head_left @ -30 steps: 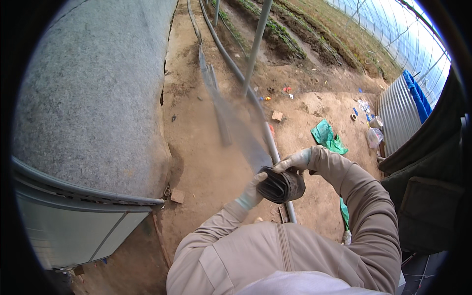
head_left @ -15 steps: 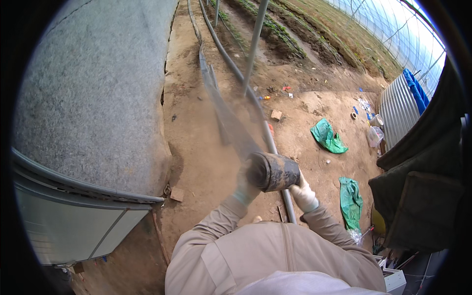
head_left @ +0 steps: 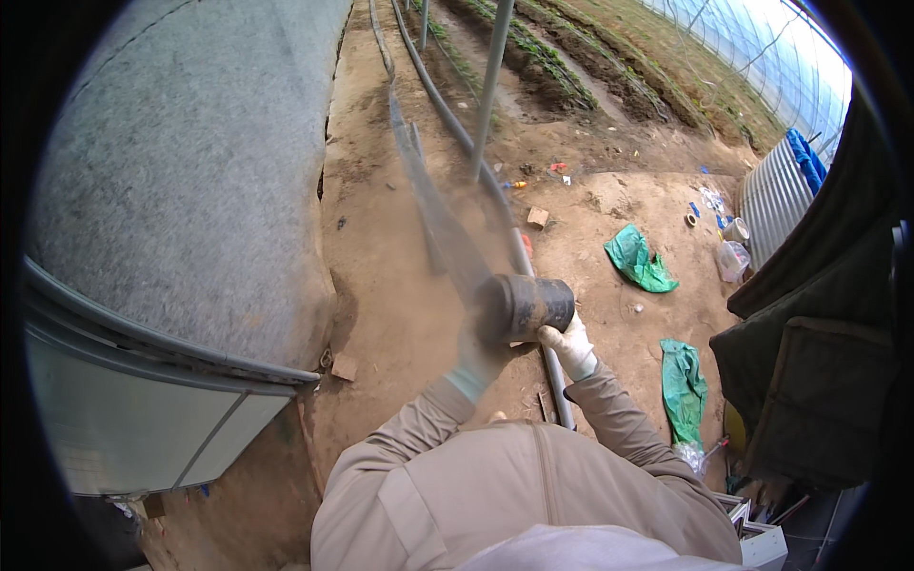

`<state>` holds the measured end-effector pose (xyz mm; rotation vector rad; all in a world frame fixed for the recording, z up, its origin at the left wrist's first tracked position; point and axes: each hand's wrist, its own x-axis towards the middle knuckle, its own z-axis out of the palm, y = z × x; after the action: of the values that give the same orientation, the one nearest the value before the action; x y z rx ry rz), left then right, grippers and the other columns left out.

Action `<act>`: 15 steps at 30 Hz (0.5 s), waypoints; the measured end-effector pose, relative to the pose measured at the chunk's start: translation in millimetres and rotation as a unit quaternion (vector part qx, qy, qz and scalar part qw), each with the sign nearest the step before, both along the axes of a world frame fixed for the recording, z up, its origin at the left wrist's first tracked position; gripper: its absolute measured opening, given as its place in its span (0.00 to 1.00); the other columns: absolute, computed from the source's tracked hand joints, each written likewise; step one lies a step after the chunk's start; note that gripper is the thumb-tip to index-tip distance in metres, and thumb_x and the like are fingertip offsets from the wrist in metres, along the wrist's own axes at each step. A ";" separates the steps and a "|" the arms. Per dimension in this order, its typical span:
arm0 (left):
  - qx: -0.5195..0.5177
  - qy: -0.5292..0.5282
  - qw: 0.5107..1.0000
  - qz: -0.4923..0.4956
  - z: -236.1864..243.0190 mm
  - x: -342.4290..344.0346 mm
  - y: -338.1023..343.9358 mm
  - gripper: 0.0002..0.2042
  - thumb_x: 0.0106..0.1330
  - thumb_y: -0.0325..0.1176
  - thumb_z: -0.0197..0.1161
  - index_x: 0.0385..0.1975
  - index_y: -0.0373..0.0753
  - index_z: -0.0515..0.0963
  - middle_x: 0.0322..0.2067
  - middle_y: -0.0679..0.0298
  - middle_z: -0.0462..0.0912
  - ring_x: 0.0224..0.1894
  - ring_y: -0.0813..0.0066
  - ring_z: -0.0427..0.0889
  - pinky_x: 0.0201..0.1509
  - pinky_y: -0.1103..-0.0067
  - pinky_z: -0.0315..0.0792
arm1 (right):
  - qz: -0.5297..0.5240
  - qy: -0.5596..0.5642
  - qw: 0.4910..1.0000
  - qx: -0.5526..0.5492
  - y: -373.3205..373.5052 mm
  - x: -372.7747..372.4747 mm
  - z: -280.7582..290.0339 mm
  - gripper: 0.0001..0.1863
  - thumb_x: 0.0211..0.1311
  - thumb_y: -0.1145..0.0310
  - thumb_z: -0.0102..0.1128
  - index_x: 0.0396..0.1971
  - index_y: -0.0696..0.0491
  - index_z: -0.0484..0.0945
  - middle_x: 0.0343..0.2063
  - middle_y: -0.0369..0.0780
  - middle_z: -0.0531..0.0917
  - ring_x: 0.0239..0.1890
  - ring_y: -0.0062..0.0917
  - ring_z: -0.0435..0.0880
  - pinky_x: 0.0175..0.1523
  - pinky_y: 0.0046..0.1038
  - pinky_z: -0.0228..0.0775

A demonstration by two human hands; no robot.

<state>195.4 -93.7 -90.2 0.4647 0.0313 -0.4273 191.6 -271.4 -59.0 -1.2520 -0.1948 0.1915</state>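
Observation:
A roll of black flat hose, dusty and smeared with soil, is held in front of me between both hands. From its left end the unrolled hose runs away over the ground, blurred. My left hand, gloved and partly blurred, grips the roll's left end from below; its fingers are mostly hidden. In a pale glove, my right hand is closed on the near right side of the roll, thumb against its surface.
A grey pipe runs along the ground beside the hose, near a metal post. Green plastic bags lie to the right. A grey-covered wall stands left, a corrugated metal sheet at right. Planted rows stretch beyond.
The roll has turned in my hands, and its soil-smeared patch has shifted. My right hand has moved slightly up and left, with its thumb now on the roll's near side.

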 end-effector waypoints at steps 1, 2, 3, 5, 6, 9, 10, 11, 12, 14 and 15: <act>-0.005 0.032 0.999 0.000 2.5 -1.5 3.3 0.35 0.68 0.60 0.43 0.68 0.41 0.60 0.65 0.55 0.66 0.65 0.49 0.66 0.65 0.48 0.62 | -0.022 -0.001 1.000 -0.014 2.3 0.4 -3.9 0.45 0.53 0.57 0.75 0.67 0.54 0.58 0.54 0.40 0.74 0.52 0.28 0.76 0.52 0.32 0.75; -0.035 0.029 0.999 -0.001 4.3 -3.4 6.8 0.34 0.69 0.59 0.44 0.68 0.40 0.59 0.65 0.55 0.65 0.66 0.49 0.66 0.65 0.49 0.62 | -0.036 -0.003 0.999 -0.018 6.4 1.5 -10.2 0.44 0.54 0.58 0.74 0.67 0.53 0.58 0.54 0.40 0.73 0.52 0.28 0.76 0.52 0.32 0.75; -0.038 0.036 0.999 0.011 5.2 -5.0 10.4 0.31 0.70 0.53 0.46 0.67 0.40 0.60 0.63 0.56 0.67 0.65 0.54 0.66 0.67 0.56 0.61 | -0.052 0.005 0.999 -0.013 9.4 2.8 -16.5 0.43 0.55 0.58 0.73 0.67 0.53 0.58 0.54 0.41 0.73 0.52 0.28 0.76 0.51 0.32 0.75; -0.120 -0.052 0.991 0.035 3.4 -6.7 17.2 0.26 0.72 0.43 0.51 0.66 0.39 0.60 0.59 0.59 0.70 0.63 0.65 0.67 0.70 0.70 0.60 | -0.050 -0.008 0.999 -0.013 15.6 5.1 -30.1 0.41 0.57 0.59 0.71 0.66 0.54 0.59 0.54 0.40 0.74 0.55 0.28 0.74 0.56 0.32 0.71; 0.009 -0.020 0.995 0.102 0.9 -7.4 19.9 0.25 0.72 0.41 0.50 0.66 0.38 0.60 0.59 0.58 0.70 0.63 0.64 0.68 0.70 0.70 0.61 | -0.059 -0.008 0.998 -0.028 19.8 7.4 -36.4 0.41 0.57 0.59 0.70 0.66 0.55 0.59 0.54 0.40 0.74 0.56 0.28 0.73 0.57 0.32 0.70; 0.359 -0.098 0.878 0.300 -9.8 -7.8 30.0 0.22 0.74 0.37 0.50 0.64 0.35 0.63 0.60 0.54 0.71 0.64 0.62 0.68 0.69 0.71 0.60 | -0.059 -0.002 0.997 -0.049 28.5 13.9 -46.6 0.38 0.60 0.57 0.67 0.65 0.56 0.61 0.54 0.39 0.74 0.58 0.28 0.70 0.62 0.33 0.64; 0.491 -0.177 0.774 0.359 -12.9 -7.3 35.2 0.21 0.74 0.36 0.50 0.63 0.34 0.65 0.60 0.53 0.71 0.64 0.60 0.68 0.69 0.71 0.60 | -0.055 -0.004 0.997 -0.060 30.9 15.8 -47.4 0.37 0.61 0.57 0.66 0.65 0.56 0.61 0.55 0.39 0.74 0.58 0.28 0.70 0.62 0.32 0.63; 0.603 -0.249 0.642 0.403 -15.3 -7.0 40.5 0.20 0.74 0.34 0.50 0.62 0.33 0.68 0.61 0.51 0.71 0.64 0.59 0.68 0.69 0.71 0.59 | -0.058 0.001 0.996 -0.068 33.6 17.7 -47.3 0.37 0.61 0.57 0.66 0.65 0.56 0.61 0.55 0.39 0.73 0.58 0.28 0.70 0.62 0.32 0.63; 0.598 -0.252 0.662 0.375 -16.5 -6.3 48.1 0.20 0.74 0.34 0.51 0.61 0.32 0.68 0.60 0.50 0.72 0.63 0.58 0.69 0.68 0.70 0.60 | -0.047 0.011 0.996 -0.070 36.8 19.1 -46.8 0.36 0.62 0.57 0.65 0.65 0.56 0.62 0.55 0.39 0.73 0.58 0.27 0.70 0.62 0.32 0.63; 0.578 -0.258 0.700 0.330 -15.8 -5.9 64.2 0.20 0.74 0.35 0.52 0.61 0.31 0.67 0.58 0.49 0.73 0.62 0.57 0.71 0.67 0.69 0.62 | -0.047 0.032 0.997 -0.059 44.1 22.4 -45.4 0.34 0.64 0.57 0.62 0.65 0.57 0.63 0.56 0.39 0.73 0.58 0.27 0.70 0.63 0.31 0.62; 0.577 -0.257 0.712 0.307 -14.1 -6.0 71.5 0.21 0.74 0.37 0.52 0.61 0.31 0.67 0.58 0.48 0.74 0.60 0.56 0.72 0.65 0.68 0.63 | -0.044 0.043 0.996 -0.065 48.0 24.1 -44.9 0.33 0.66 0.57 0.61 0.64 0.57 0.63 0.56 0.39 0.73 0.58 0.26 0.70 0.63 0.31 0.62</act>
<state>189.5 -22.2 -104.3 1.7533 -0.0965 0.4838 215.7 -223.4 -103.8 -1.3764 -0.0533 0.1847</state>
